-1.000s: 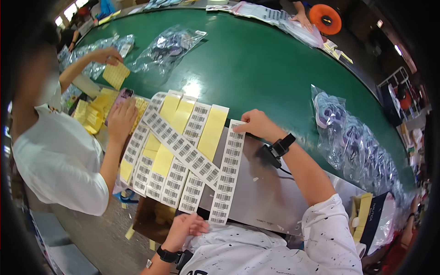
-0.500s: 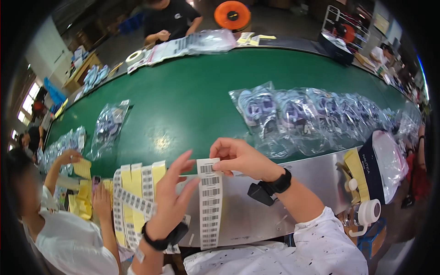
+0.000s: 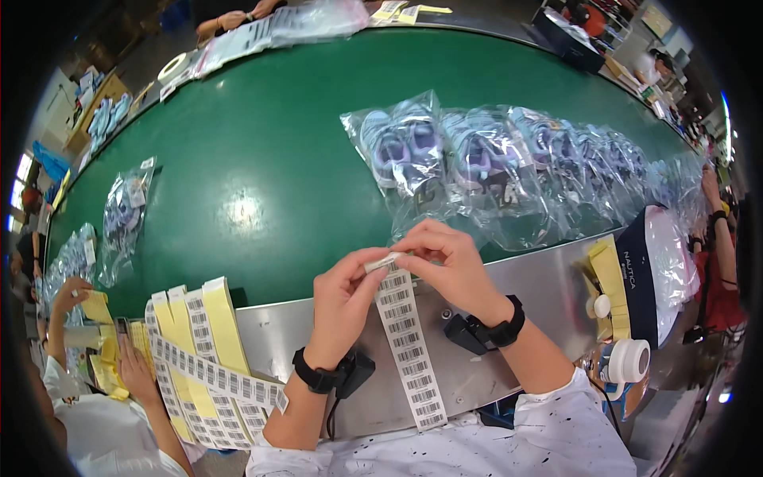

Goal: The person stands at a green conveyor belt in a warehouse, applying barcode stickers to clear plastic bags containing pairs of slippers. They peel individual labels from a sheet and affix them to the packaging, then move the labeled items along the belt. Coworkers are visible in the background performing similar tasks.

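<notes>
A long white strip of barcode labels (image 3: 407,343) hangs down from my two hands toward my lap. Its top end is bent over between my fingertips. My left hand (image 3: 342,298) pinches that end from the left, and my right hand (image 3: 449,266) grips it from the right, thumbs almost meeting. Beyond my hands, several clear plastic bags with pale blue shoes (image 3: 401,147) lie in a row on the green belt (image 3: 262,143). To my left, more barcode strips (image 3: 211,370) and yellow backing sheets hang over the metal edge (image 3: 274,326).
A co-worker's hand (image 3: 137,370) is close on my left. Another bagged pair (image 3: 125,211) lies on the belt's left. On the right stand a dark box (image 3: 648,278), a yellow sheet (image 3: 610,278) and a white-lidded bottle (image 3: 626,362). Plastic bags (image 3: 278,32) lie across the belt.
My left hand has come in to the strip's top end and now pinches it beside my right hand. The view has shifted, and the strip's top is now folded.
</notes>
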Demonstrator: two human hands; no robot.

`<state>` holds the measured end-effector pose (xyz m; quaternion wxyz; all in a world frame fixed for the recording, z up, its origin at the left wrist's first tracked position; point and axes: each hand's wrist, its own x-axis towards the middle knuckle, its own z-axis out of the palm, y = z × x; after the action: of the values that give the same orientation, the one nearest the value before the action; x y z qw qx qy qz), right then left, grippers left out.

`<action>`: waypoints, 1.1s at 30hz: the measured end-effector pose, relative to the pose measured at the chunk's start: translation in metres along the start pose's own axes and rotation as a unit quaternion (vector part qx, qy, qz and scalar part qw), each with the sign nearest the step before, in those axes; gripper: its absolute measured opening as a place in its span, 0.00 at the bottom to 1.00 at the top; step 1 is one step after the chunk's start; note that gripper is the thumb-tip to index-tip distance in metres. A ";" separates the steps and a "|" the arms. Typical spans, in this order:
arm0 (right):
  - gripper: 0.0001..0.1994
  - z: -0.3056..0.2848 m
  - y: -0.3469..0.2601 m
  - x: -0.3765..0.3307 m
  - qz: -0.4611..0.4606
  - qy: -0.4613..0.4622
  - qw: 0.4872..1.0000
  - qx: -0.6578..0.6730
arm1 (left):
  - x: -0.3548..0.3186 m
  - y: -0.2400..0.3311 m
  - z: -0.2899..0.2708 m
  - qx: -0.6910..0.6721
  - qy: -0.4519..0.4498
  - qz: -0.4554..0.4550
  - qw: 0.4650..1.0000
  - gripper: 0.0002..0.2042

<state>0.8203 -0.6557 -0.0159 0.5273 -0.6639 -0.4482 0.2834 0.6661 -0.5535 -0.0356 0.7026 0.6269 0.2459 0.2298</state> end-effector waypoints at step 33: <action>0.06 0.002 0.007 -0.027 -0.223 0.095 0.941 -0.236 | -0.001 -0.023 0.008 -0.065 -0.056 -0.047 0.995 0.11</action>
<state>0.8086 -0.6790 -0.0255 0.4452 -0.6763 -0.5865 -0.0202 0.6705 -0.5626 -0.0576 0.7645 0.5795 0.2198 0.1771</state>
